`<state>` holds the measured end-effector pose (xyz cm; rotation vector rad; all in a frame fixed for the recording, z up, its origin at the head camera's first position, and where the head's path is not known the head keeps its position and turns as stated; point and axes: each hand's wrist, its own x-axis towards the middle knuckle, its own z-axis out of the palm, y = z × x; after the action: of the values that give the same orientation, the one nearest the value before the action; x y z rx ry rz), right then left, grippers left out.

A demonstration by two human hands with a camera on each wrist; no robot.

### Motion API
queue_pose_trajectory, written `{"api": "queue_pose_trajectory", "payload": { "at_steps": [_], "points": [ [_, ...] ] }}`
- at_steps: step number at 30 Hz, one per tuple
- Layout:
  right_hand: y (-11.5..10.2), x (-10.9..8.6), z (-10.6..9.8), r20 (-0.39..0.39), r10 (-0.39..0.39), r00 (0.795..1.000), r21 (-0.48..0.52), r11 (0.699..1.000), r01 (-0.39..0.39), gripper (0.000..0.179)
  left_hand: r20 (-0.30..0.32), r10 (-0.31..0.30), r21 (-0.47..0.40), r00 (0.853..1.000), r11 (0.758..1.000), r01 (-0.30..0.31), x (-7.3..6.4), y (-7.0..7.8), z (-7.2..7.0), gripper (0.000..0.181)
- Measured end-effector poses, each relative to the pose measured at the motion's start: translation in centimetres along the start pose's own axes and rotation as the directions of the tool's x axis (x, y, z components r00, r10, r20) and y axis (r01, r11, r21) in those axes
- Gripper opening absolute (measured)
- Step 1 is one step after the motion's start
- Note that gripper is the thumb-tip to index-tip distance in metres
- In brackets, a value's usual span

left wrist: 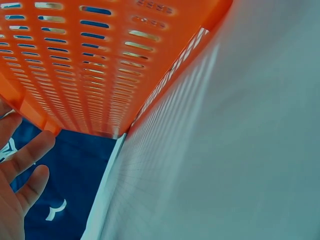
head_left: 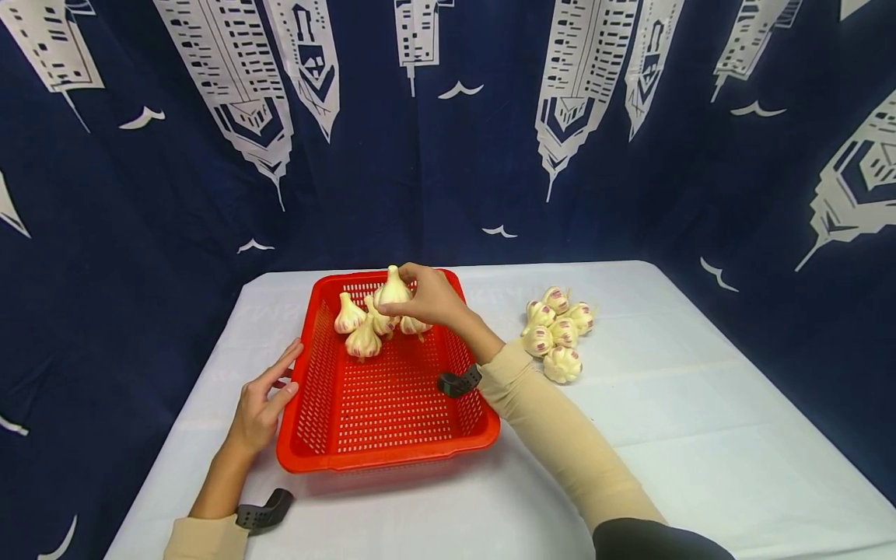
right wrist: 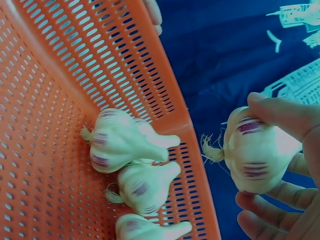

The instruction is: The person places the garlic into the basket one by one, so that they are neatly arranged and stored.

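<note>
My right hand [head_left: 430, 295] holds a garlic bulb [head_left: 393, 288] over the far end of a red plastic basket [head_left: 392, 459]. In the right wrist view the thumb and fingers wrap around this bulb [right wrist: 260, 155], its roots pointing toward the basket. Several other garlic bulbs [head_left: 364, 340] lie inside the basket at its far end, partly hidden by the held one. The left hand [head_left: 255, 412] rests against the basket's left side, thumb and fingers at the rim. Its fingers look fairly straight beside the basket wall [left wrist: 75, 65] in the left wrist view.
A cluster of several garlic bulbs [head_left: 560, 333] lies on the white tablecloth [head_left: 672, 404] to the right of the basket. Behind the table hangs a dark blue curtain [head_left: 434, 179] with white building prints. Both wrists wear black straps.
</note>
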<state>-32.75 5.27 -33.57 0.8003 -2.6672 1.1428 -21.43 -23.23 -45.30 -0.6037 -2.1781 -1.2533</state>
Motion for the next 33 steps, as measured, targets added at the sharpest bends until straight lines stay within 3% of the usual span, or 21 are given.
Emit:
{"api": "queue_pose_trajectory", "payload": {
  "at_steps": [7,15,22,28,33],
  "points": [
    [0.0,1.0,1.4,0.043,0.026,0.999,-0.006,1.000,-0.026,0.063,0.008,0.006,0.006,1.000,1.000,-0.006,0.0,0.0,-0.2,0.054],
    [0.5,1.4,1.9,0.106,0.056,0.993,-0.053,0.997,-0.050,0.046,0.014,0.008,0.030,1.000,1.000,-0.008,0.1,0.1,-0.3,0.053],
    [1.5,1.6,2.4,0.207,0.070,0.976,-0.105,0.993,-0.049,0.034,0.018,-0.007,0.031,1.000,1.000,0.006,0.0,0.0,-0.2,0.053],
    [2.0,1.5,2.9,0.288,0.129,0.949,-0.131,0.987,-0.095,0.040,0.015,-0.007,0.022,1.000,1.000,0.007,0.0,0.2,-0.2,0.054],
    [2.0,1.4,3.3,0.344,0.145,0.928,-0.220,0.973,-0.071,0.043,0.011,-0.003,0.015,1.000,1.000,0.003,0.1,0.6,-0.2,0.054]
  ]
}}
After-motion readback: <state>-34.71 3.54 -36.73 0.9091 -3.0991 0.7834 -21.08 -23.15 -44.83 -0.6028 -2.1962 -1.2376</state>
